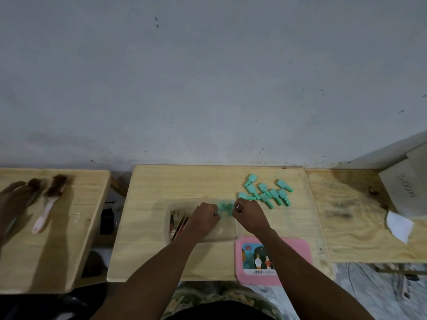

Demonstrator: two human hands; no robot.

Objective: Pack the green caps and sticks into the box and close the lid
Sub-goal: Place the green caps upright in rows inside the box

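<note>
A clear plastic box (231, 234) stands in the middle of the wooden table (147, 250). Brown sticks (177, 224) lie in its left end. Several green caps (225, 207) sit at the box's far right corner, between my two hands. My left hand (204, 217) and my right hand (248, 213) hover over the box with fingers pinched at those caps; what each pinch holds is too small to see. A pile of several green caps (268, 192) lies on the table beyond and right of the box. The pink lid (298, 250) lies face up at the near right.
A second table on the left (69, 227) holds two brushes (49, 204), with another person's hand (11, 199) at its far left. A plywood board (351, 215) on the right carries white paper (399, 225) and a cardboard sheet (404, 188). A wall rises behind.
</note>
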